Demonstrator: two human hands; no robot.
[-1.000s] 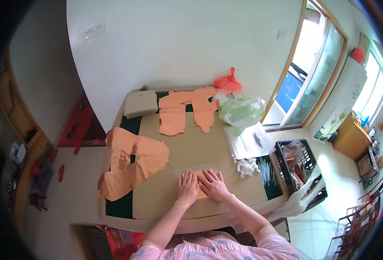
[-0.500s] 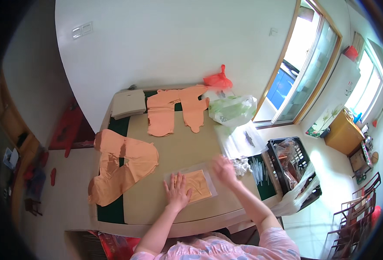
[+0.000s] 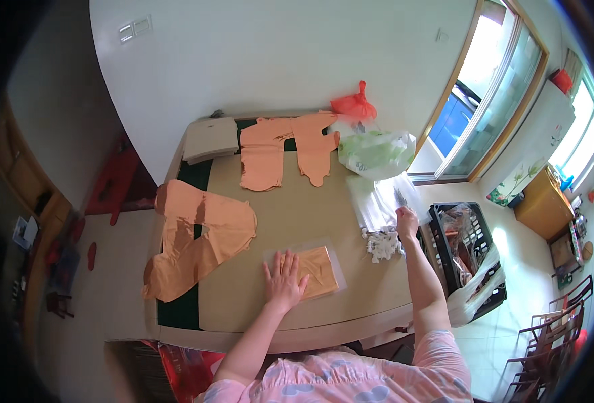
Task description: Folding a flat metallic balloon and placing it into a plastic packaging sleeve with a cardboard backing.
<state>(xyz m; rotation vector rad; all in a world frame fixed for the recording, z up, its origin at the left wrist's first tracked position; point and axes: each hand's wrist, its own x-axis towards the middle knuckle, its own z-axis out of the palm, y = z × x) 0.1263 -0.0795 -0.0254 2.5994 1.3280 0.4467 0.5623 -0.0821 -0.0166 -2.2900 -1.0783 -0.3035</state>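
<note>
My left hand [image 3: 286, 281] lies flat with its fingers spread, on the left side of a clear plastic bag [image 3: 339, 265] that has a folded rose-gold foil sheet [image 3: 320, 273] inside. To the right, my right hand [image 3: 407, 222] is closed at the edge of a pile of clear plastic sleeves [image 3: 371, 205], beside a small dark bundle [image 3: 401, 196]; whatever its fingers pinch is too small to make out. White crumpled strips [image 3: 382, 246] sit just left of that wrist. Flat rose-gold foil balloons [image 3: 223, 232] are spread out at the left and far side of the table.
At the back left is a stack of grey-beige sheets [image 3: 209, 139]. A white-green plastic bag [image 3: 376, 154] and a red bag [image 3: 354, 104] stand at the far right. A black crate [image 3: 438, 232] of packed items adjoins the table [image 3: 236, 275], with a whitish plastic bag [image 3: 475, 295] over its near edge.
My right hand has moved right and away from me, from near the folded foil to the plastic sleeves. My left hand stays on the bag. The whole view has shifted slightly.
</note>
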